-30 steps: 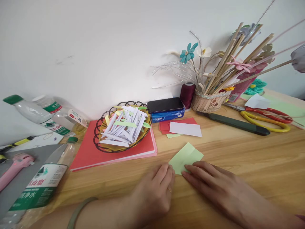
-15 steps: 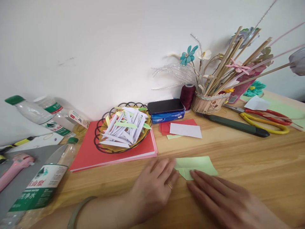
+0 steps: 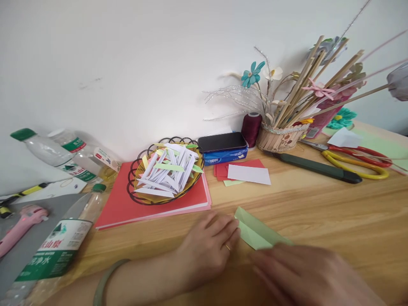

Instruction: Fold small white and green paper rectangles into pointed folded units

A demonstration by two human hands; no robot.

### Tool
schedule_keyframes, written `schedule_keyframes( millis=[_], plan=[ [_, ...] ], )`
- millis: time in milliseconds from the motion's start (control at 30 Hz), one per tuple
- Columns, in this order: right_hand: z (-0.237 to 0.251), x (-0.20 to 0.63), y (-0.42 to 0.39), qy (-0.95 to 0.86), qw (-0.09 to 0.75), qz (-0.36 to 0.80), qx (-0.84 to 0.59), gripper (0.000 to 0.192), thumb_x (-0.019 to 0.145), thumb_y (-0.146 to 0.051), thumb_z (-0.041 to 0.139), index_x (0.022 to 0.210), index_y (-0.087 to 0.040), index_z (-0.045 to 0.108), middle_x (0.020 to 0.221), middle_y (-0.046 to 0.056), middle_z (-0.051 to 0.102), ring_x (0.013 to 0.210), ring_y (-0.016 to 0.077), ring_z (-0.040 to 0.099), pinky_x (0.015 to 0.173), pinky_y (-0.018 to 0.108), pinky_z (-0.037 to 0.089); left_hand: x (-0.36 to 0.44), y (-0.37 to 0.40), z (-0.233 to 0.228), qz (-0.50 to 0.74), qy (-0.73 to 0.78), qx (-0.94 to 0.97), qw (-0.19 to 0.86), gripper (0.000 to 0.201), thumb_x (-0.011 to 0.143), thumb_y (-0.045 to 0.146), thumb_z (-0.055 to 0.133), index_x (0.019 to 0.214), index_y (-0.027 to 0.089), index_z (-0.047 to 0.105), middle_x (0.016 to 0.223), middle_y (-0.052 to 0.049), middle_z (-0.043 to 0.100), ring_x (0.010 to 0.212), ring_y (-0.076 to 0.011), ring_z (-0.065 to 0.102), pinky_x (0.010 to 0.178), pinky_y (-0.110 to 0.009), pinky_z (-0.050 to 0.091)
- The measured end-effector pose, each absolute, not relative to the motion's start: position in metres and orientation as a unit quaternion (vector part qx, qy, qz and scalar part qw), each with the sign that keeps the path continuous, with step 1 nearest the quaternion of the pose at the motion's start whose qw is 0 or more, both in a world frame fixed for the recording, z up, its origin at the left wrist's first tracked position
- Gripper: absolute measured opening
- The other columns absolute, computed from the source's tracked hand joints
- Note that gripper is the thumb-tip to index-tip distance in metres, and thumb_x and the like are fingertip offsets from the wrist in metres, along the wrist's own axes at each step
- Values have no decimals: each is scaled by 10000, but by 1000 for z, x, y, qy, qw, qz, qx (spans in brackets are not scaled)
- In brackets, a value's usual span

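L hand [image 3: 208, 250]: palm down on the wooden table [image 3: 334, 212], fingers spread flat, not clenched, grasping nothing; fingertips press the near-left edge of a folded light-green paper [image 3: 255, 231]. Ring on one finger, green bangle [image 3: 106, 280] on the wrist.

R hand [image 3: 306, 276]: blurred, low in frame, fingers extended over the paper's near-right corner. Looks flat on it, but can't tell if it pinches the paper or only presses.

Green paper: lies on the table btw the two hands, near front edge, folded into a narrow wedge w/ crease running diagonally, point toward upper left.

Beyond the hands:
- Small stack of red sheets [image 3: 255, 163] w/ a white card [image 3: 248, 174] on top, a green scrap poking out beneath.
- Wire basket [image 3: 134, 187] full of folded white & green paper strips, sitting on a red paper pad [image 3: 127, 208].
- Blue tissue pack [image 3: 223, 155] w/ a black phone [image 3: 221, 141] on top; dark-red thread spool [image 3: 251, 127] just beside.
- Clothespin basket [image 3: 277, 138] holding wooden sticks & paper flowers.
- Dark-green utility knife [image 3: 318, 168]; red & yellow scissors [image 3: 357, 163] to the right, well apart from hands.

Far left: water bottles [image 3: 54, 250] lying on their sides, pink tool [image 3: 19, 223] on a grey mat [image 3: 35, 236].
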State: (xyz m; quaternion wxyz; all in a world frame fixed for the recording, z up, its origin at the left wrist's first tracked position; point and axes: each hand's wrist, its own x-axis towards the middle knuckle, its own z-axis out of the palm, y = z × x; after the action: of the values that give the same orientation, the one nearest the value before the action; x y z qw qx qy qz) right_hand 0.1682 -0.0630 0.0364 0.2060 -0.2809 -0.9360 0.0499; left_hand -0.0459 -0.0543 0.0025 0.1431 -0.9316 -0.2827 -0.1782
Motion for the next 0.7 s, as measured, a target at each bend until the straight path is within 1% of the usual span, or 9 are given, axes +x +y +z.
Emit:
schedule_keyframes(
  millis=[33, 67, 133, 167, 300, 400, 467, 533, 700],
  plan=[
    [38, 170, -56, -926, 212, 45, -310, 316, 933, -180, 292, 844, -218, 593, 638, -10, 615, 495, 133, 561, 457, 262, 425, -46, -53, 3, -175, -279, -933, 143, 288, 951, 134, 343, 1069, 88, 602, 1144, -102, 625, 1080, -204, 528, 951, -391, 401],
    [38, 171, -47, -921, 195, 44, -336, 276, 930, -209, 328, 879, -211, 599, 716, 15, 637, 573, 151, 596, 507, 275, 451, -47, -52, 3, -174, -274, -935, 141, 291, 953, 137, 340, 1067, 90, 604, 1139, -101, 628, 1069, -200, 534, 946, -383, 405],
    [36, 172, -29, -908, 177, 54, -377, 221, 915, -271, 395, 918, -195, 602, 830, 58, 645, 685, 184, 618, 547, 291, 460, -48, -48, 3, -168, -265, -940, 134, 305, 957, 137, 324, 1075, 96, 603, 1143, -96, 630, 1055, -191, 541, 940, -371, 412],
    [34, 172, -20, -897, 163, 73, -404, 201, 901, -274, 422, 906, -192, 606, 834, 60, 640, 709, 193, 617, 577, 302, 466, -49, -46, 4, -166, -260, -943, 130, 310, 960, 138, 318, 1080, 102, 602, 1147, -91, 629, 1052, -186, 542, 939, -369, 414],
    [29, 164, -2, -865, 126, 188, -449, 120, 850, -206, 487, 835, -184, 603, 759, 31, 636, 643, 162, 595, 566, 272, 448, -53, -39, 6, -156, -249, -948, 118, 278, 964, 163, 353, 1073, 144, 608, 1168, -60, 625, 1057, -179, 540, 948, -392, 412],
    [28, 157, -5, -847, 134, 228, -461, 155, 839, -156, 470, 775, -186, 608, 705, 16, 637, 606, 150, 584, 545, 258, 431, -58, -33, 7, -156, -248, -949, 113, 271, 968, 172, 361, 1060, 185, 615, 1189, -14, 617, 1088, -189, 527, 967, -430, 398],
    [28, 156, -12, -841, 140, 234, -467, 179, 830, -130, 460, 746, -186, 608, 690, 15, 640, 594, 148, 584, 538, 255, 427, -60, -30, 8, -167, -248, -947, 120, 277, 966, 156, 359, 1060, 191, 617, 1172, 8, 627, 1108, -201, 520, 972, -446, 392],
    [27, 155, -18, -840, 145, 229, -470, 187, 824, -114, 455, 730, -185, 601, 677, 14, 640, 586, 148, 586, 533, 253, 426, -61, -28, 9, -177, -247, -943, 135, 274, 960, 141, 369, 1051, 178, 624, 1135, 6, 647, 1111, -207, 522, 975, -447, 390],
    [21, 155, -25, -846, 155, 191, -473, 186, 832, -103, 444, 721, -187, 567, 665, 9, 621, 575, 150, 584, 521, 256, 422, -58, -30, 13, -215, -237, -935, 152, 301, 960, 124, 349, 1026, 148, 641, 1086, -13, 668, 1049, -169, 552, 1010, -385, 372]
  ],
)
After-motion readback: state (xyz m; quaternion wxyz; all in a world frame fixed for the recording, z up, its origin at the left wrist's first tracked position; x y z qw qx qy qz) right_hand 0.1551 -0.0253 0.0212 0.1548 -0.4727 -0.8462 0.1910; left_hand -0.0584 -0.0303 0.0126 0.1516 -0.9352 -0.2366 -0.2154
